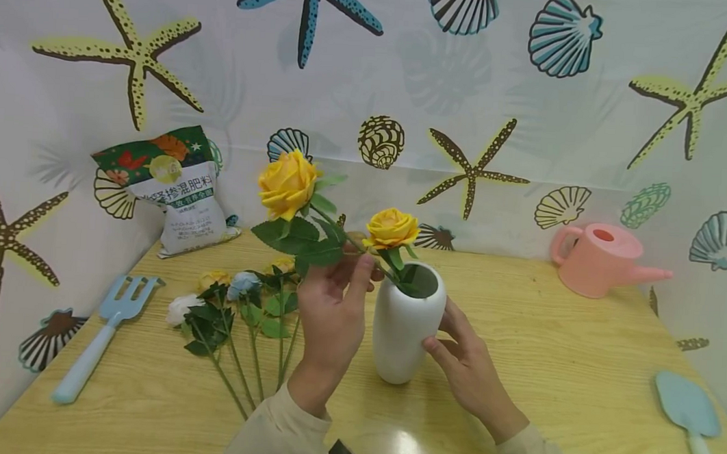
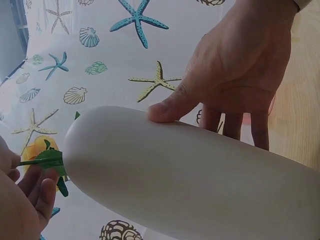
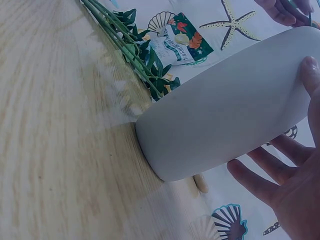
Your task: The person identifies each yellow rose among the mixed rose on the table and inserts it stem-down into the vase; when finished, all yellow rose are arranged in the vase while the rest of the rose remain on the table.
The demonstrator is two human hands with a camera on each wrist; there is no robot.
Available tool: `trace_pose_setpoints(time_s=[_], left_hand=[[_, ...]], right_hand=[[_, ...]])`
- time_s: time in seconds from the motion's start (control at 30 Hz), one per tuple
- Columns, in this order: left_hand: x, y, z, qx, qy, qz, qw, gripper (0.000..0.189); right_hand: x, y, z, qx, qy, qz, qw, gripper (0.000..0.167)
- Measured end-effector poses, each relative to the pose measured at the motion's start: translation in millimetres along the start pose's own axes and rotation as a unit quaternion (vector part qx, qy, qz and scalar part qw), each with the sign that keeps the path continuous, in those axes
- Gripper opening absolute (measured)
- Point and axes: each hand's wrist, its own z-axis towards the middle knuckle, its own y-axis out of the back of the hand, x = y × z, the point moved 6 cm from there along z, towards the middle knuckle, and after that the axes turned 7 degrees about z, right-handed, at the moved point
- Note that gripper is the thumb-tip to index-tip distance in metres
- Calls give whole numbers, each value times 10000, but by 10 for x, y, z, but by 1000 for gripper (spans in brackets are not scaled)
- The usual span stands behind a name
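In the head view my left hand (image 1: 334,314) pinches the green stem of a yellow artificial rose (image 1: 288,185), whose bloom leans out to the left. That stem slants down to the mouth of a white vase (image 1: 404,332). A second yellow rose (image 1: 391,228) stands in the vase, its bloom just above the rim. My right hand (image 1: 470,363) holds the vase from the right side, thumb in front and fingers behind. In the right wrist view the vase base (image 3: 155,155) sits on the wooden table (image 3: 60,140).
White, blue and yellow flowers (image 1: 243,286) lie left of the vase. A blue hand fork (image 1: 108,330) and a fertilizer bag (image 1: 186,197) are farther left. At the right are a pink watering can (image 1: 596,260) and a blue trowel (image 1: 690,405). A patterned cloth (image 1: 359,69) hangs behind.
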Motion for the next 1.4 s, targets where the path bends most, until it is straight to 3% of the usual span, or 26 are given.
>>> trace_pose_setpoints(time_s=[0.23, 0.5, 0.7, 0.83, 1.03, 1.4], left_hand=[[20, 7, 12, 494, 368, 864, 9944, 16], [-62, 122, 58, 188, 310, 407, 9985, 41], [-88, 160, 66, 146, 306, 358, 9988, 41], [-10, 104, 35, 405, 432, 710, 9957, 36], [110, 11, 15, 728, 371, 1163, 9899, 24], [173, -16, 13, 1211, 586, 1425, 9806, 25]], right_hand=[[14, -3, 8, -6, -41, -19, 10000, 67], [24, -5, 12, -7, -35, -33, 10000, 67], [24, -4, 16, -6, -24, -36, 10000, 66], [18, -2, 15, -10, -5, -49, 10000, 66], [16, -4, 18, 8, -51, -28, 10000, 66], [22, -4, -1, 6, -119, 10, 9999, 64]])
